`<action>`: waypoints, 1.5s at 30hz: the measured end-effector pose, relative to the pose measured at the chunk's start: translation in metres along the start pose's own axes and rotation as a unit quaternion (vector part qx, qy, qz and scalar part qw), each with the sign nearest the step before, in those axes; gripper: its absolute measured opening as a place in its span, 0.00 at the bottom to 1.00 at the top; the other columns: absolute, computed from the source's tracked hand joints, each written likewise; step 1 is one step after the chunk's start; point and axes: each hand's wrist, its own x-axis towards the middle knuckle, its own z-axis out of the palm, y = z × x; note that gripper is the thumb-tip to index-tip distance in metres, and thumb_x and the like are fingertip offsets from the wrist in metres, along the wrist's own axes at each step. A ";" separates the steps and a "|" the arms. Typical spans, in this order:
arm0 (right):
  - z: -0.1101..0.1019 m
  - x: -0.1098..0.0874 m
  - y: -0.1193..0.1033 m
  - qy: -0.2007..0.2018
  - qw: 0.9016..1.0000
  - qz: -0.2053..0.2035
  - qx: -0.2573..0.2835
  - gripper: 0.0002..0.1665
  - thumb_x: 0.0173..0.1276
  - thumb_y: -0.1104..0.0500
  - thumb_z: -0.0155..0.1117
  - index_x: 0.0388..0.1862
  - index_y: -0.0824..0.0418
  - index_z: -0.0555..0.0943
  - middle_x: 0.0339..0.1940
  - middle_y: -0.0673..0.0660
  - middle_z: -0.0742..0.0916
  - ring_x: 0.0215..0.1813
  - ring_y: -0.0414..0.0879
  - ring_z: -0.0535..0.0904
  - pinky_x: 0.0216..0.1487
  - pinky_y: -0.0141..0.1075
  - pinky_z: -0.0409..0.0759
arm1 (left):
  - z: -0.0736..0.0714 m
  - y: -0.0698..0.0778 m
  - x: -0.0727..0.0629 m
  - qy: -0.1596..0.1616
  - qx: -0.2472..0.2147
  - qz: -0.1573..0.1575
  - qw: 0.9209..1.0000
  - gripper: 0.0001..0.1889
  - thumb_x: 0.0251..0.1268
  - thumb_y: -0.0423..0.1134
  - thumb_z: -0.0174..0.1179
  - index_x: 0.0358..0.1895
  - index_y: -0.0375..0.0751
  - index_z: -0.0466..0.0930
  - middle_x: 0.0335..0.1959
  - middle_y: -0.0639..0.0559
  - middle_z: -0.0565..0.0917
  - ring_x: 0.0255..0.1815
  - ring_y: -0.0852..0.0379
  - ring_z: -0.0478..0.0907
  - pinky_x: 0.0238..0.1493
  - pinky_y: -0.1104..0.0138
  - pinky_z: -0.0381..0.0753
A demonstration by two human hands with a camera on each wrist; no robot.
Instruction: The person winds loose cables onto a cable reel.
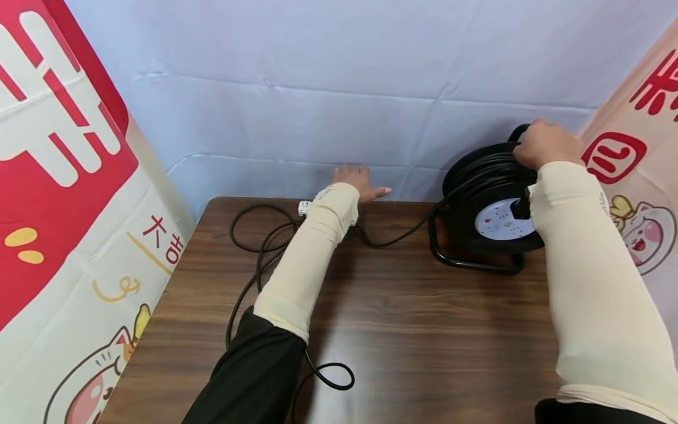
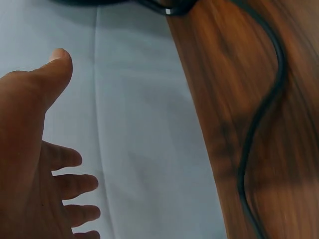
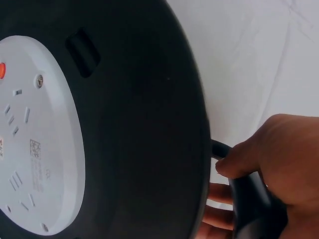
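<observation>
Gripping with the right hand [image 1: 548, 144] the handle [image 3: 254, 204] of the cable reel [image 1: 489, 191] just below on the counter [image 1: 413, 312], with the left hand [image 1: 357, 179] spread wide near the cable [image 2: 253, 124].

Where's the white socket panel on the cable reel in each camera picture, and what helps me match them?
Head: socket panel, right of centre, on the black reel.
Left wrist: not in it.
Right wrist: left side, cut off by the picture's edge.
Shared landmark: the pale cloth backdrop, in all three.
</observation>
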 end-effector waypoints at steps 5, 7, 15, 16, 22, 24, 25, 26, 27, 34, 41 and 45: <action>0.003 -0.001 -0.005 -0.004 1.000 0.002 0.006 0.42 0.76 0.52 0.44 0.71 0.86 0.49 0.60 0.89 0.67 0.57 0.82 0.68 0.54 0.70 0.70 | 0.007 0.014 -0.002 -0.001 0.008 0.021 1.000 0.51 0.67 0.79 0.38 0.83 0.47 0.49 0.82 0.46 0.56 0.82 0.41 0.47 0.79 0.49 0.44; 0.003 -0.002 -0.008 -0.005 1.000 0.002 0.008 0.42 0.76 0.52 0.44 0.72 0.85 0.48 0.61 0.88 0.67 0.58 0.82 0.68 0.54 0.70 0.70 | 0.009 0.016 0.000 -0.003 0.010 0.020 1.000 0.50 0.67 0.79 0.39 0.83 0.48 0.50 0.81 0.47 0.56 0.82 0.40 0.46 0.79 0.49 0.45; 0.000 -0.002 -0.013 -0.006 1.000 0.010 0.007 0.43 0.76 0.53 0.44 0.73 0.85 0.46 0.62 0.88 0.67 0.58 0.82 0.68 0.56 0.71 0.68 | 0.015 0.016 0.004 -0.018 0.003 0.014 1.000 0.51 0.67 0.79 0.37 0.83 0.49 0.47 0.82 0.47 0.54 0.83 0.40 0.43 0.80 0.48 0.41; 0.000 -0.002 -0.013 -0.006 1.000 0.010 0.006 0.43 0.76 0.53 0.44 0.73 0.85 0.46 0.62 0.88 0.67 0.58 0.81 0.68 0.56 0.71 0.68 | 0.015 0.018 0.002 -0.016 0.003 0.016 1.000 0.51 0.67 0.79 0.37 0.83 0.48 0.48 0.82 0.47 0.55 0.83 0.40 0.44 0.80 0.48 0.41; -0.001 -0.001 -0.012 -0.005 1.000 0.012 0.005 0.43 0.75 0.53 0.44 0.73 0.85 0.46 0.62 0.88 0.67 0.57 0.81 0.68 0.55 0.71 0.69 | 0.025 0.033 0.009 -0.018 0.013 0.030 0.999 0.52 0.65 0.81 0.36 0.83 0.48 0.48 0.82 0.47 0.55 0.82 0.41 0.46 0.80 0.49 0.43; 0.000 -0.001 -0.012 -0.006 1.000 0.014 0.005 0.43 0.75 0.54 0.44 0.73 0.85 0.47 0.62 0.88 0.67 0.57 0.81 0.68 0.55 0.70 0.70 | 0.031 0.039 0.015 -0.024 0.014 0.034 0.999 0.53 0.64 0.81 0.36 0.83 0.49 0.47 0.82 0.47 0.54 0.83 0.42 0.45 0.80 0.49 0.42; 0.000 -0.001 -0.012 -0.006 1.000 0.016 0.005 0.42 0.75 0.54 0.44 0.73 0.85 0.47 0.62 0.88 0.68 0.57 0.81 0.68 0.55 0.70 0.70 | 0.032 0.043 0.016 -0.027 0.015 0.037 0.999 0.53 0.64 0.82 0.36 0.83 0.49 0.48 0.82 0.47 0.54 0.82 0.42 0.45 0.80 0.49 0.42; 0.000 -0.001 -0.012 -0.006 1.000 0.017 0.004 0.42 0.75 0.54 0.44 0.73 0.85 0.47 0.62 0.88 0.68 0.57 0.81 0.69 0.54 0.70 0.70 | 0.033 0.046 0.016 -0.027 0.018 0.038 0.999 0.53 0.63 0.82 0.36 0.83 0.50 0.47 0.82 0.48 0.54 0.82 0.42 0.46 0.80 0.50 0.42; 0.001 -0.001 -0.013 -0.006 1.000 0.018 0.004 0.42 0.75 0.54 0.44 0.73 0.85 0.47 0.61 0.88 0.68 0.57 0.81 0.69 0.54 0.70 0.70 | 0.034 0.049 0.016 -0.027 0.020 0.040 0.999 0.54 0.63 0.82 0.35 0.83 0.50 0.48 0.82 0.48 0.55 0.82 0.43 0.47 0.80 0.50 0.43; 0.000 -0.002 -0.018 0.001 1.000 0.013 0.006 0.41 0.74 0.54 0.44 0.71 0.85 0.50 0.61 0.87 0.69 0.56 0.80 0.70 0.53 0.70 0.71 | 0.040 0.063 0.002 -0.035 0.026 0.058 0.997 0.50 0.67 0.79 0.37 0.83 0.50 0.49 0.81 0.50 0.57 0.81 0.45 0.52 0.79 0.53 0.48; -0.002 -0.005 -0.020 0.013 1.000 0.010 0.007 0.37 0.74 0.55 0.45 0.67 0.85 0.55 0.56 0.86 0.72 0.51 0.79 0.72 0.45 0.68 0.73 | 0.041 0.073 -0.014 -0.038 0.039 0.079 0.995 0.50 0.67 0.79 0.35 0.83 0.48 0.49 0.81 0.48 0.57 0.81 0.43 0.51 0.79 0.51 0.48; 0.000 -0.009 -0.024 0.017 1.000 0.012 0.007 0.35 0.74 0.55 0.45 0.66 0.84 0.57 0.55 0.85 0.73 0.51 0.78 0.73 0.46 0.68 0.74 | 0.055 0.076 -0.002 -0.054 0.032 0.074 0.995 0.50 0.67 0.80 0.35 0.83 0.51 0.46 0.82 0.50 0.54 0.82 0.45 0.47 0.79 0.51 0.46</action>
